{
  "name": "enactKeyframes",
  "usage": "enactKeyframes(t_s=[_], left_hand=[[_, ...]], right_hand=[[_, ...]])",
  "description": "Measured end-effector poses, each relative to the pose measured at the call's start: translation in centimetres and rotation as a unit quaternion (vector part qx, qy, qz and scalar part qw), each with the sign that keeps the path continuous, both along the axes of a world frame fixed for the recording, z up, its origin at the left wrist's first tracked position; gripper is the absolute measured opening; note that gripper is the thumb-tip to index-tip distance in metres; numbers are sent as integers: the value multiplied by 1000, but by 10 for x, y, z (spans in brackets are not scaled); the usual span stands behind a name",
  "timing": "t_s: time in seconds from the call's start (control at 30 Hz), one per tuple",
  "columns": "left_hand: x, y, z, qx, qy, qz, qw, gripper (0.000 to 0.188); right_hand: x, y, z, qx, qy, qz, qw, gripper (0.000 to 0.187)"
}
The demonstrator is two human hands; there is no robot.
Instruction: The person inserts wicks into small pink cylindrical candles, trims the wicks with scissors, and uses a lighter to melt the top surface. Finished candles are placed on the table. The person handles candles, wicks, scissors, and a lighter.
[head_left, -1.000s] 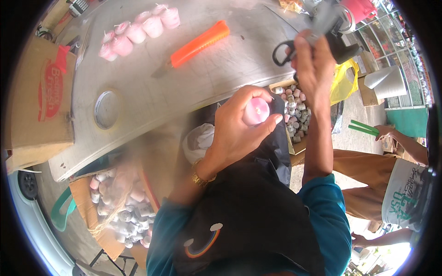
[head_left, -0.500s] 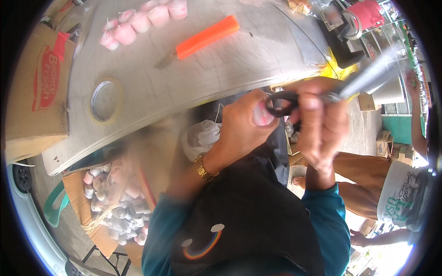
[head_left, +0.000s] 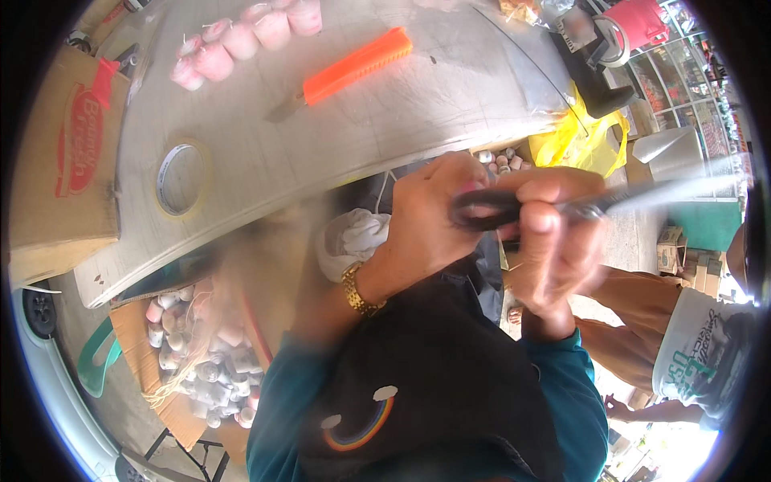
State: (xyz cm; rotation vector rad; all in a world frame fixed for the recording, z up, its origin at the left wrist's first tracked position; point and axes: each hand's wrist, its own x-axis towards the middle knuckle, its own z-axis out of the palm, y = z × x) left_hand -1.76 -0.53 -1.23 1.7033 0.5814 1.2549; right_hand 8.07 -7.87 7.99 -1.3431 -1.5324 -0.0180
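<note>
My left hand (head_left: 430, 210), a gold watch at its wrist, is closed around a small pink candle (head_left: 468, 186); only a sliver of it shows. Gripped in my right hand (head_left: 558, 241) is a pair of scissors (head_left: 507, 202). Their black handle loops lie against the candle end by my left fingers, while the motion-blurred blades point away to the right. Both hands are above my lap, just off the table's near edge. Several pink-and-white candles (head_left: 241, 40) with wicks stand in a cluster on the table (head_left: 337, 136).
An orange-handled knife (head_left: 357, 66) and a tape roll (head_left: 178, 178) lie on the table. A cardboard box (head_left: 68, 161) stands at left. Below, an open carton (head_left: 132, 337) holds wrapped candles. A yellow bag (head_left: 582, 136) hangs at right, near another person's shirt (head_left: 695, 345).
The scissors have swung, their blades dropping from up-right to nearly level. The handle loops now cover most of the candle end. My right hand has shifted slightly down; my left keeps its grip.
</note>
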Motion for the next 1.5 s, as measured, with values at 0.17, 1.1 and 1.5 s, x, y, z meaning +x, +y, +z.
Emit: enactKeyframes(t_s=[0.17, 1.1, 1.5], left_hand=[[1, 2, -1, 41, -8, 24, 999, 30], [0, 5, -5, 41, 73, 69, 994, 26], [-3, 7, 4, 86, 3, 14, 996, 23]], right_hand=[[9, 9, -1, 71, 69, 4, 995, 26], [9, 7, -35, 76, -174, -65, 980, 17], [5, -1, -12, 64, 1, 6, 998, 17]])
